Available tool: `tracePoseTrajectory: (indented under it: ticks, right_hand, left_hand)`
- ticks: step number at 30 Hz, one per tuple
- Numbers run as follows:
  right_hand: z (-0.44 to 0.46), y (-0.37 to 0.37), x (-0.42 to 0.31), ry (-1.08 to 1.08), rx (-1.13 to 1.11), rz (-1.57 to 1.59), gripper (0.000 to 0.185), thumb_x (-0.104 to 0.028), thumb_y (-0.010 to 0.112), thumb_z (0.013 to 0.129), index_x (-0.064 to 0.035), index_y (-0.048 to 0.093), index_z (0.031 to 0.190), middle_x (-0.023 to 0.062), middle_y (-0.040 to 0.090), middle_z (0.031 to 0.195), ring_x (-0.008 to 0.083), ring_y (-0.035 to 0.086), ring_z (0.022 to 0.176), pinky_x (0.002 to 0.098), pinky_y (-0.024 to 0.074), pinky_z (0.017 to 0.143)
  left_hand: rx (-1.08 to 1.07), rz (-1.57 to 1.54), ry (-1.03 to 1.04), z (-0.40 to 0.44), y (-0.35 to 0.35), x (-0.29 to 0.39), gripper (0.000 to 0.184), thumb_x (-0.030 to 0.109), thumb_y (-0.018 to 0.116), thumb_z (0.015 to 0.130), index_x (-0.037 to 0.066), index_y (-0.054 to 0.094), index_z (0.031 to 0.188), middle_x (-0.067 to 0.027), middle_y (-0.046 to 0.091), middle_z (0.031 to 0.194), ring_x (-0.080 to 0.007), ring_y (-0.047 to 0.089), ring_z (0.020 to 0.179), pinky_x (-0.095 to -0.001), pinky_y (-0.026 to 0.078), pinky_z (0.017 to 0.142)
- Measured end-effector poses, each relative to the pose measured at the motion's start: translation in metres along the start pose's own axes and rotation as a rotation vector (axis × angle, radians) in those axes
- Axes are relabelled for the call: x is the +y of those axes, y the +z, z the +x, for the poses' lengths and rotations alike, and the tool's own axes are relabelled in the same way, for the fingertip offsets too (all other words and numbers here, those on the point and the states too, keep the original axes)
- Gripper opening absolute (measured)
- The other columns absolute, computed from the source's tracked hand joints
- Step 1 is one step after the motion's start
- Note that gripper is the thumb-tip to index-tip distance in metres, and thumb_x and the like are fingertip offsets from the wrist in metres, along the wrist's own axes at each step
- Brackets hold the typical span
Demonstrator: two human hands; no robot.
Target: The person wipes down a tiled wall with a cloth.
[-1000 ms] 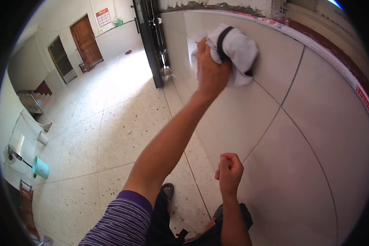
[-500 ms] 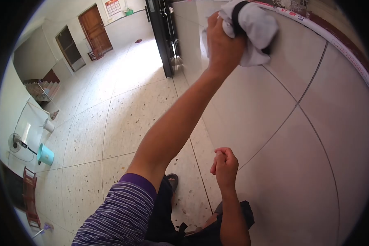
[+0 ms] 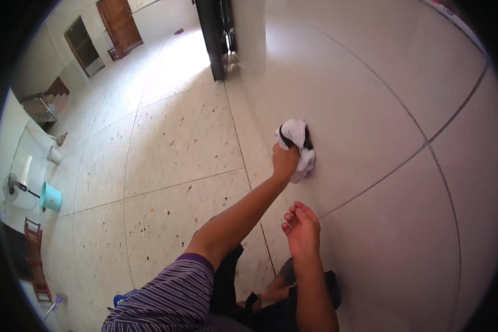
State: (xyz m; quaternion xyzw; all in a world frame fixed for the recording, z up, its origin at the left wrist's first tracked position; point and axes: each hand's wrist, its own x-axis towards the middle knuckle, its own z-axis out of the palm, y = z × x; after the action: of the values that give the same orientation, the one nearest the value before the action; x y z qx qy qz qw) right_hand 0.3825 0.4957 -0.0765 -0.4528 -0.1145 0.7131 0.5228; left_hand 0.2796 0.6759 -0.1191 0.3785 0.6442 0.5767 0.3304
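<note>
My left hand [image 3: 285, 162] is closed around a bunched white cloth [image 3: 295, 133] with black trim. The cloth is pressed to the glossy tiled wall [image 3: 365, 110], low down near where it meets the floor. Part of the cloth hangs below the fist, and the fingers gripping it are mostly hidden. Closer to my body, my right hand [image 3: 303, 228] is raised beside the wall with its palm partly up. Its fingers are loosely bent and apart, and nothing lies in it.
A dark metal door or gate [image 3: 213, 44] stands at the wall's far end. Along the left side are a turquoise bucket [image 3: 51, 196], a fan [image 3: 11, 187], a white bucket [image 3: 54, 155] and a reddish wooden chair [image 3: 34, 254]. Speckled floor [image 3: 166, 166] stretches between.
My left hand has brought the cloth from the wall's top edge down toward the floor. My right hand has uncurled from a loose fist. The view has tilted downward.
</note>
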Motion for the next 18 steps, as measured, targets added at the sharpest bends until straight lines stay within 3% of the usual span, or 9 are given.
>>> tracePoseTrajectory:
  ticks: [3, 6, 7, 9, 11, 12, 15, 17, 18]
  right_hand:
    - [0.004, 0.002, 0.016, 0.075, -0.050, -0.019, 0.029, -0.005, 0.053, 0.095, -0.0035, 0.055, 0.123, 0.0052, 0.062, 0.105, 0.0165, 0.062, 0.087, 0.0337, 0.0520, 0.072]
    - [0.006, 0.005, 0.054, 0.184, -0.088, -0.356, 0.032, 0.000, 0.051, 0.091, -0.0013, 0.055, 0.123, 0.0081, 0.061, 0.108, 0.0206, 0.064, 0.093, 0.0365, 0.0551, 0.076]
    - [0.001, 0.011, 0.066, 0.167, -0.126, -0.519, 0.032, 0.000, 0.046, 0.091, 0.0017, 0.057, 0.121, 0.0147, 0.063, 0.111, 0.0260, 0.067, 0.096, 0.0381, 0.0557, 0.077]
    - [0.007, 0.002, 0.106, -0.071, -0.307, -1.022, 0.029, -0.003, 0.051, 0.092, 0.0037, 0.059, 0.119, 0.0235, 0.065, 0.113, 0.0372, 0.068, 0.102, 0.0463, 0.0547, 0.084]
    - [-0.012, 0.007, 0.130, -0.451, -0.444, -1.413, 0.029, -0.008, 0.055, 0.093, 0.0038, 0.061, 0.118, 0.0288, 0.065, 0.114, 0.0438, 0.064, 0.111, 0.0516, 0.0513, 0.092]
    - [-0.022, 0.009, 0.131, -0.476, -0.394, -1.388, 0.029, -0.011, 0.056, 0.093, 0.0022, 0.064, 0.117, 0.0277, 0.067, 0.114, 0.0446, 0.065, 0.108, 0.0538, 0.0520, 0.090]
    - [-0.022, 0.015, 0.119, -0.393, -0.509, -1.529, 0.029, -0.014, 0.055, 0.094, 0.0010, 0.067, 0.115, 0.0283, 0.068, 0.113, 0.0440, 0.067, 0.105, 0.0537, 0.0534, 0.088]
    - [-0.006, 0.009, 0.125, -0.238, -0.559, -1.595, 0.036, -0.017, 0.062, 0.091, 0.0002, 0.064, 0.123, 0.0293, 0.067, 0.119, 0.0439, 0.065, 0.112, 0.0511, 0.0519, 0.093]
    - [-0.001, 0.008, 0.128, -0.088, -0.601, -1.654, 0.047, -0.019, 0.068, 0.089, -0.0006, 0.060, 0.131, 0.0302, 0.065, 0.125, 0.0438, 0.062, 0.120, 0.0485, 0.0503, 0.099]
  left_hand:
    - [-0.292, -0.072, -0.257, 0.011, -0.007, 0.009, 0.046, 0.019, 0.068, 0.084, 0.001, 0.061, 0.126, -0.0272, 0.059, 0.127, -0.0441, 0.061, 0.117, -0.0467, 0.050, 0.096]
    - [-0.050, -0.195, 0.298, -0.018, -0.005, 0.036, 0.051, 0.010, 0.070, 0.082, 0.002, 0.060, 0.131, -0.0244, 0.056, 0.138, -0.0421, 0.057, 0.126, -0.0448, 0.048, 0.103]
    - [-0.044, -0.193, 0.298, -0.023, -0.008, 0.049, 0.051, 0.010, 0.070, 0.082, 0.002, 0.060, 0.131, -0.0244, 0.056, 0.138, -0.0421, 0.057, 0.126, -0.0448, 0.048, 0.103]
    - [-0.024, -0.144, 0.685, -0.029, -0.014, 0.067, 0.059, 0.005, 0.071, 0.079, 0.004, 0.058, 0.136, -0.0203, 0.052, 0.145, -0.0406, 0.052, 0.133, -0.0445, 0.043, 0.110]
    - [-0.059, -0.152, 0.640, -0.028, -0.014, 0.065, 0.062, 0.004, 0.072, 0.078, 0.004, 0.057, 0.138, -0.0183, 0.049, 0.147, -0.0398, 0.048, 0.135, -0.0444, 0.040, 0.113]
    - [-0.070, -0.170, 0.615, -0.023, -0.013, 0.060, 0.062, 0.004, 0.073, 0.078, 0.003, 0.057, 0.138, -0.0182, 0.049, 0.148, -0.0394, 0.048, 0.136, -0.0444, 0.040, 0.113]
    - [-0.038, -0.199, 0.501, -0.013, -0.007, 0.035, 0.059, 0.009, 0.074, 0.080, 0.004, 0.058, 0.137, -0.0193, 0.052, 0.143, -0.0394, 0.053, 0.131, -0.0441, 0.045, 0.107]
    - [-0.051, -0.118, -0.017, -0.006, -0.001, 0.011, 0.052, 0.026, 0.069, 0.089, 0.002, 0.059, 0.133, -0.0179, 0.065, 0.125, -0.0319, 0.064, 0.114, -0.0409, 0.051, 0.096]
    - [-0.050, -0.118, -0.020, -0.004, 0.000, 0.000, 0.052, 0.026, 0.069, 0.089, 0.002, 0.059, 0.133, -0.0179, 0.065, 0.125, -0.0319, 0.064, 0.114, -0.0409, 0.051, 0.096]
